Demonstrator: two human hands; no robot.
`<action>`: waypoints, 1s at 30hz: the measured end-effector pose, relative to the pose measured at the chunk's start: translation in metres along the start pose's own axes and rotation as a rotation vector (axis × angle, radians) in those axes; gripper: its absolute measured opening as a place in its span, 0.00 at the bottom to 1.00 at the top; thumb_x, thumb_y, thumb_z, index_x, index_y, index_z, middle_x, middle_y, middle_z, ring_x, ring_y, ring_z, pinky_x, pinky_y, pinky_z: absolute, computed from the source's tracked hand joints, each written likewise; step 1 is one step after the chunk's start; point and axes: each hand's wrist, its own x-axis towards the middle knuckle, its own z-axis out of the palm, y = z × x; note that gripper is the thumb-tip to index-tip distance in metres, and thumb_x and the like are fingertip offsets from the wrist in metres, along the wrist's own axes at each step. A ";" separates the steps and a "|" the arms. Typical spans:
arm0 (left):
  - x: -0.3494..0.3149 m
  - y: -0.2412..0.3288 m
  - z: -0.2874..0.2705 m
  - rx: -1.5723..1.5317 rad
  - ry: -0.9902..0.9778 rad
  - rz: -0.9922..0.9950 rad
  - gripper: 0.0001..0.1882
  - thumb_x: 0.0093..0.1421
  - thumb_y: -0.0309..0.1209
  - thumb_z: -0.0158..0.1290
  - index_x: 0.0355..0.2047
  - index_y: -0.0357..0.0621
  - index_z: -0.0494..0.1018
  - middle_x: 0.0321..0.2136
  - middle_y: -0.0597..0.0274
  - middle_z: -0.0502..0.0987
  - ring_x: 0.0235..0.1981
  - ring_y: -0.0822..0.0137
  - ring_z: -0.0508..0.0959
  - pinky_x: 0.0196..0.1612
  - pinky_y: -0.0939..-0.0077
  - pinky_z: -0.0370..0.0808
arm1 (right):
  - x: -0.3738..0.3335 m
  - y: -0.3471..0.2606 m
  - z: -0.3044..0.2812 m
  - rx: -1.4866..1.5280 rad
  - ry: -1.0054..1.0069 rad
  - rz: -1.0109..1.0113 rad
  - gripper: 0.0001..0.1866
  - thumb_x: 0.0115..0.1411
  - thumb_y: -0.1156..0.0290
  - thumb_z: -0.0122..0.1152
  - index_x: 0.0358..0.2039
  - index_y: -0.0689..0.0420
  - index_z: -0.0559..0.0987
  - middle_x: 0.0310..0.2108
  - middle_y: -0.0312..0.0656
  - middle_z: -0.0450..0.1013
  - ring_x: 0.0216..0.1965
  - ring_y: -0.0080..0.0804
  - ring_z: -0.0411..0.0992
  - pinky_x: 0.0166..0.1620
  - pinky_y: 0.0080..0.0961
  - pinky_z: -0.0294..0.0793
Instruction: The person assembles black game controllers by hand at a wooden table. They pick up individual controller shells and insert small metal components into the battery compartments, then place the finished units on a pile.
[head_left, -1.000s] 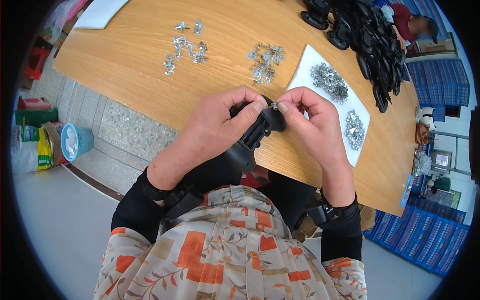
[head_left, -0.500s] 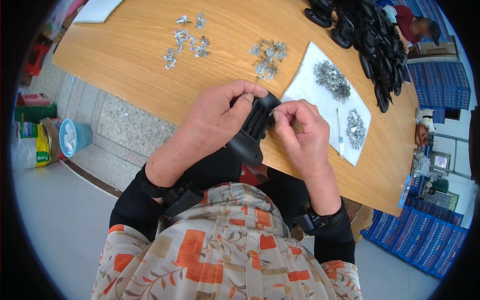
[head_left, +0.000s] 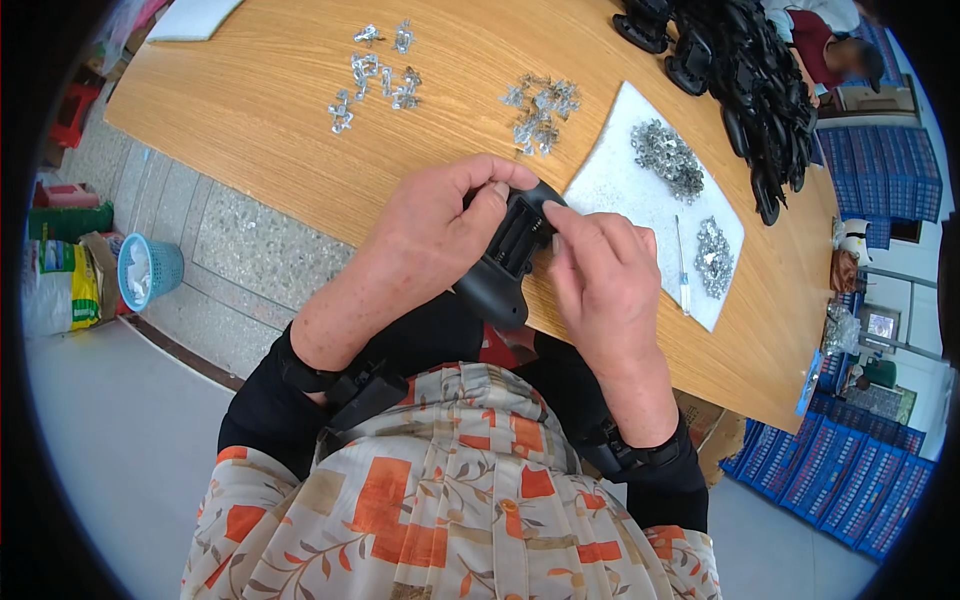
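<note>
A black game controller [head_left: 492,290] is held at the table's near edge, its open battery compartment facing up with small springs showing inside. My left hand [head_left: 440,225] is closed around its left and far side, thumb and forefinger gripping the shell. My right hand [head_left: 605,270] is at the right end of the compartment, its forefinger pressing at the edge there and the other fingers curled. Whether a small part lies under those fingertips is hidden. Past the controller lies a loose pile of small metal battery contacts [head_left: 541,110].
More metal contacts [head_left: 370,75] lie at the far left. A white foam sheet [head_left: 615,150] to the right bears two piles of metal pieces and a screwdriver [head_left: 683,270]. Black controller shells [head_left: 735,80] are heaped at the far right, near another person [head_left: 825,55]. A blue basket [head_left: 150,272] stands left.
My right hand has turned from pinching at the compartment's right end to pressing there with the forefinger. My left hand and the controller have hardly moved.
</note>
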 end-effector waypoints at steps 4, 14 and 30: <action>0.000 -0.003 -0.001 -0.027 0.001 0.003 0.13 0.71 0.26 0.44 0.49 0.37 0.77 0.34 0.67 0.80 0.35 0.80 0.77 0.39 0.83 0.75 | -0.005 -0.001 -0.003 -0.071 -0.073 -0.093 0.22 0.50 0.78 0.67 0.49 0.55 0.81 0.31 0.37 0.71 0.35 0.35 0.72 0.41 0.32 0.65; -0.013 0.020 0.000 -0.340 -0.093 0.040 0.20 0.72 0.26 0.43 0.63 0.39 0.65 0.41 0.64 0.78 0.42 0.80 0.76 0.47 0.83 0.73 | -0.016 0.001 -0.005 0.975 0.087 0.598 0.19 0.69 0.67 0.57 0.54 0.64 0.70 0.36 0.41 0.75 0.31 0.21 0.74 0.33 0.20 0.73; -0.015 0.025 0.035 0.348 0.023 0.327 0.27 0.56 0.22 0.57 0.58 0.40 0.71 0.46 0.58 0.78 0.45 0.70 0.78 0.48 0.75 0.75 | -0.030 0.009 -0.018 1.299 -0.030 0.727 0.10 0.71 0.66 0.55 0.44 0.61 0.73 0.26 0.36 0.75 0.26 0.17 0.71 0.33 0.15 0.72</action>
